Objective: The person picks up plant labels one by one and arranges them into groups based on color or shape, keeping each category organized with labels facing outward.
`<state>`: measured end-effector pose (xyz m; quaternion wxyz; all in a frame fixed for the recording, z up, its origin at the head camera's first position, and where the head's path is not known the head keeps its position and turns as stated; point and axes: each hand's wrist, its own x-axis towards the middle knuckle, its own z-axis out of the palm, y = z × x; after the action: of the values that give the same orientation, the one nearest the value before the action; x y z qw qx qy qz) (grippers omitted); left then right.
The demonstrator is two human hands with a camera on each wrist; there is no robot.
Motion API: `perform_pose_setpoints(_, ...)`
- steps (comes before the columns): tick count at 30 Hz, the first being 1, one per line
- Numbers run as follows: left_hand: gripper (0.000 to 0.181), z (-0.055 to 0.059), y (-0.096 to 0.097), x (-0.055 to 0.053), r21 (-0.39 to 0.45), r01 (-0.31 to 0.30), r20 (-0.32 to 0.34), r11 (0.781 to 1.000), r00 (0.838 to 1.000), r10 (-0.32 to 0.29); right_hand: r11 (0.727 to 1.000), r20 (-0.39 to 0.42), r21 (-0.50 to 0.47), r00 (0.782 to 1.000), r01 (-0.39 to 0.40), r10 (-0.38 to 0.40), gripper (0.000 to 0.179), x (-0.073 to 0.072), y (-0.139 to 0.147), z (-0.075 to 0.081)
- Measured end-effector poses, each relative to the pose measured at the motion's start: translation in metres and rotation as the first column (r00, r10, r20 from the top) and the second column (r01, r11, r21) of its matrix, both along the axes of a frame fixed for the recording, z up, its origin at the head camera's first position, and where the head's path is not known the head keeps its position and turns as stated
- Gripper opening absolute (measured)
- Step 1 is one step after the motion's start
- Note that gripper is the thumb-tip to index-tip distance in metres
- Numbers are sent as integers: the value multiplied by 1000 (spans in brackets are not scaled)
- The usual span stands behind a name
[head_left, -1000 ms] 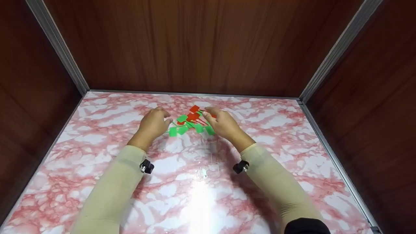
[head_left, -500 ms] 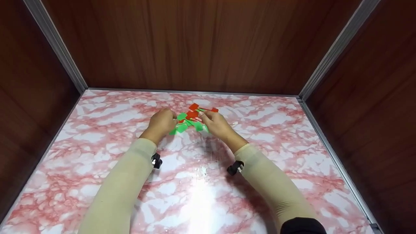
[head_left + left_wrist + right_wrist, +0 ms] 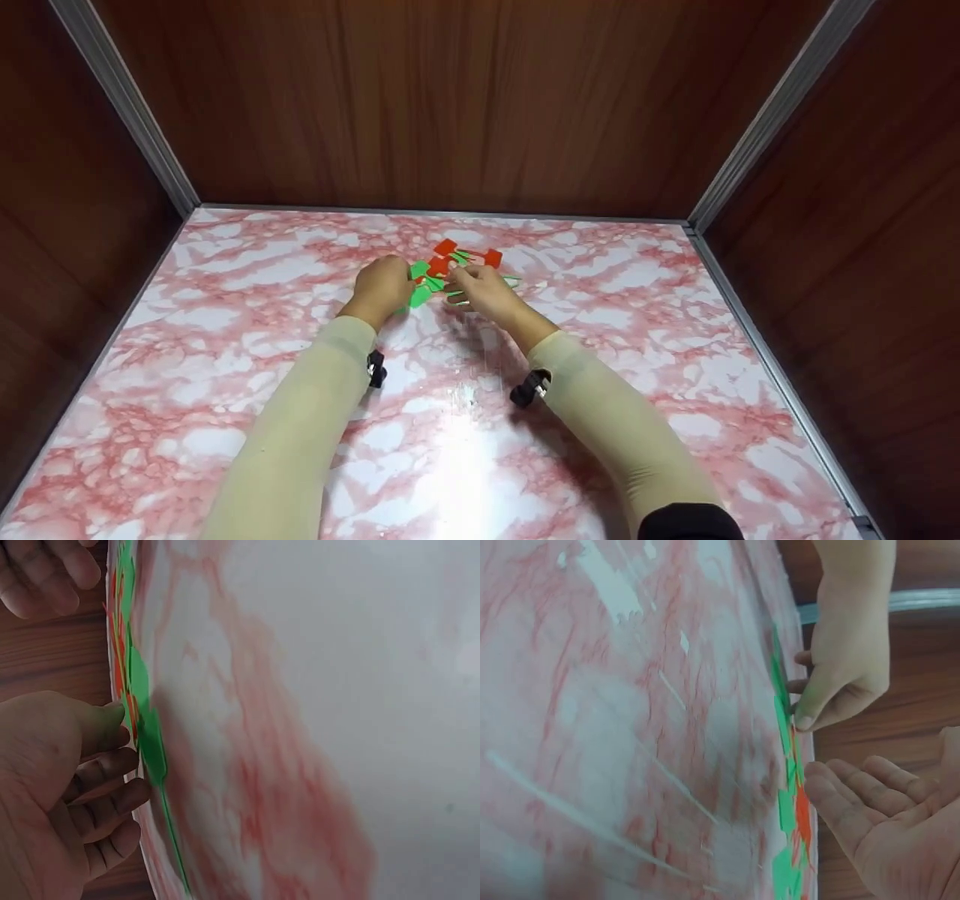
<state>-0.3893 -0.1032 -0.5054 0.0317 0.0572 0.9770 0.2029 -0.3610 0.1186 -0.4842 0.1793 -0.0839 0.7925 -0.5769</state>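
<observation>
Red and green marker cable ties, flat tags with thin tails, lie in a loose heap at the far middle of the table. A green tag (image 3: 420, 296) lies at the near side and a red tag (image 3: 445, 247) at the far side. My left hand (image 3: 384, 285) is at the heap's left end, thumb and forefinger pinching at a cable tie; its other fingers curl loosely beside a green tag (image 3: 152, 750). My right hand (image 3: 484, 294) hovers over the heap's right part, fingers extended and apart in the right wrist view, covering some green tags from the head camera.
The tabletop (image 3: 225, 390) has a red and white marbled surface with a bright glare in the near middle. Dark wood panels (image 3: 450, 105) stand at the back and both sides, joined by metal rails (image 3: 780, 112).
My left hand has moved right, from beside the heap onto its left end, and its fingertips have closed. The right hand has shifted left over the green tags, uncovering a red tag at the right.
</observation>
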Motion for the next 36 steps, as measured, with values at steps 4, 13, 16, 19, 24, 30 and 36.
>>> perform_pose_setpoints(4,20,-2,5,-1,-29,11,-21,1000,1000,-12,1000,43,-21,999,20,-19,64,-1,-2,-4)
perform_pose_setpoints(13,18,-4,18,-1,-95,32,-68,995,997,-38,999,83,-1,995,49,-49,61,1,-6,-10)
perform_pose_setpoints(16,19,-3,20,-1,-107,31,-76,994,996,-39,998,93,-6,994,61,-60,61,2,-8,-11)
perform_pose_setpoints(19,20,-2,22,-2,-118,36,-88,992,995,-46,997,90,0,993,71,-71,59,1,-9,-12)
perform_pose_setpoints(24,22,-1,22,-2,-150,44,-122,988,991,-63,998,89,5,994,69,-69,57,1,-10,-15)
perform_pose_setpoints(30,24,-2,23,-2,-151,28,-143,988,988,-50,998,88,-5,995,56,-56,60,3,-11,-16)
perform_pose_setpoints(36,26,-3,25,-5,-158,19,-137,987,990,-41,998,88,-21,994,66,-64,60,4,-10,-18)
